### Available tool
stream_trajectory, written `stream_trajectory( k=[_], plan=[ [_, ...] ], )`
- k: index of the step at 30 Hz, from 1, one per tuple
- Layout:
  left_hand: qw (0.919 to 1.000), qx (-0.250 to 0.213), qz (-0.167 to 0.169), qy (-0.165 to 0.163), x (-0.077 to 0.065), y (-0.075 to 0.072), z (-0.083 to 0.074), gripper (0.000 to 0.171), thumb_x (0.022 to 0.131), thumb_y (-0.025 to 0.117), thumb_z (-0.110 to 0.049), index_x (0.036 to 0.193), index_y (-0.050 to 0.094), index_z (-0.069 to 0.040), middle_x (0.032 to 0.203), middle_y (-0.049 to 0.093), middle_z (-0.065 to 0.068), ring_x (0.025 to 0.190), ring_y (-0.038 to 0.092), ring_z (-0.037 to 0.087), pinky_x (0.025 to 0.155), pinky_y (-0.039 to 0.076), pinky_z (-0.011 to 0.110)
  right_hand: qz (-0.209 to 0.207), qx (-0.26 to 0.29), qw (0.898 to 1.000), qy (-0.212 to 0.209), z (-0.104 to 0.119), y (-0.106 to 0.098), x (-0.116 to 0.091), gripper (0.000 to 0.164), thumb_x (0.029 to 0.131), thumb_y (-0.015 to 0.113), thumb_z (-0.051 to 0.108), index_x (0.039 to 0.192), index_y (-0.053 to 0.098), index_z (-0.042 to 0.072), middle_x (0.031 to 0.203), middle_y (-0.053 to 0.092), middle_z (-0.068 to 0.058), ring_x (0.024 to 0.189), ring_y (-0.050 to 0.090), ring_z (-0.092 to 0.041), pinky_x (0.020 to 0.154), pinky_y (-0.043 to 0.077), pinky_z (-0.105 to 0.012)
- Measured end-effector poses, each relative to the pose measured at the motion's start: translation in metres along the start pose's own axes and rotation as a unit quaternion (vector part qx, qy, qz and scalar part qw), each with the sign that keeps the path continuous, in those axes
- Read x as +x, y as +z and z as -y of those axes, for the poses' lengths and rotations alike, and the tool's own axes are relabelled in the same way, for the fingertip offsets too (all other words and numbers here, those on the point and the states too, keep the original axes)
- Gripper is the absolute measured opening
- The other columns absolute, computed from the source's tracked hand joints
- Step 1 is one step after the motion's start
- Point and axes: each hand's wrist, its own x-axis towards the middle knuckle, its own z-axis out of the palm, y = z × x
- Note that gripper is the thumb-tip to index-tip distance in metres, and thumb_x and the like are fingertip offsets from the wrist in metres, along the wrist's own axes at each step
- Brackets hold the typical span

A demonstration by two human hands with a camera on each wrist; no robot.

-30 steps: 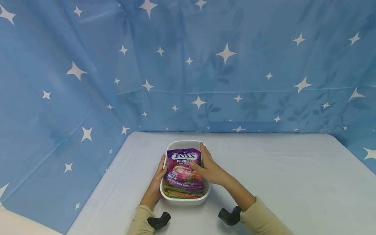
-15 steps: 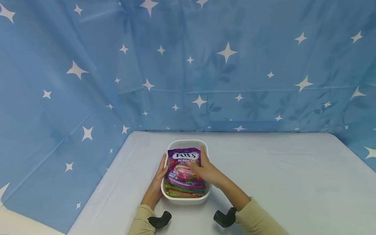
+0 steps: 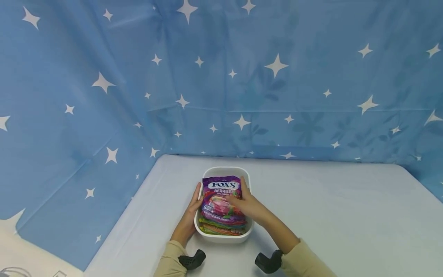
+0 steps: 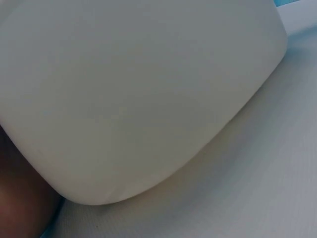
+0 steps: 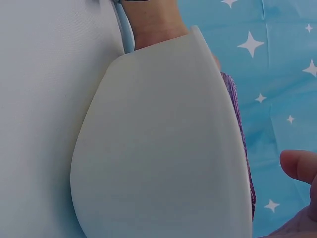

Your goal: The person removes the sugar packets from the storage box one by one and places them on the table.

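A white plastic tub [image 3: 224, 239] stands before me in the head view, with a purple bag of Fox's Berries candy [image 3: 219, 209] on top of the stack inside it. Green and orange edges of more candy bags [image 3: 221, 230] show beneath. My left hand [image 3: 188, 219] holds the tub's left side, its thumb up at the rim. On the right, my right hand [image 3: 252, 207] reaches over the rim; its thumb overlaps the purple bag's face and its straight fingers lie along the bag's right edge. In the right wrist view that thumb [image 5: 299, 166] stands out past the bag's edge.
The table has a white cover [image 3: 328, 215]. A blue curtain [image 3: 294, 88] with white stars hangs behind and to the left. A black wrist mount [image 3: 192, 260] sits at the left cuff, another mount [image 3: 268, 262] at the right one.
The head view has shifted, so everything appears farther right. My right fingertips have slid from the tub's far right rim a little nearer along the purple bag's edge. The left hand keeps its hold.
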Motion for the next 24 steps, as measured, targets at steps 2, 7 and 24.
stream_trajectory(
  k=[2,7,24],
  plan=[
    [1.0,-0.001,0.001,-0.004,0.0002,0.0005,0.0007,0.06,0.098,0.031,-0.03,0.147,-0.003,-0.031,0.155,-0.01,-0.003,0.141,-0.012,0.027,0.112,-0.005,0.052,0.002,0.006,1.0,-0.004,-0.0011,-0.0007,-0.001,0.089,0.092,0.051,0.035,0.145,-0.015,0.008,0.152,-0.006,-0.022,0.137,-0.003,-0.044,0.104,0.007,-0.067],
    [1.0,0.004,-0.004,-0.006,-0.0003,0.0018,0.0012,0.059,0.098,0.031,-0.032,0.147,-0.003,-0.033,0.155,-0.01,-0.003,0.141,-0.011,0.028,0.112,-0.004,0.053,0.007,0.018,1.0,-0.009,-0.0016,-0.0005,-0.0012,0.088,0.092,0.052,0.032,0.145,-0.014,0.007,0.151,-0.007,-0.022,0.137,-0.007,-0.043,0.103,0.004,-0.067],
    [0.9997,0.018,-0.018,-0.003,0.001,0.0017,0.0018,0.06,0.097,0.033,-0.032,0.146,0.0,-0.036,0.155,-0.009,-0.001,0.141,-0.014,0.028,0.111,-0.007,0.054,-0.006,0.086,0.996,-0.007,0.0071,-0.0031,-0.0023,0.085,0.089,0.057,0.025,0.148,-0.005,0.021,0.153,0.004,-0.017,0.137,0.008,-0.045,0.102,0.012,-0.068]
  ],
)
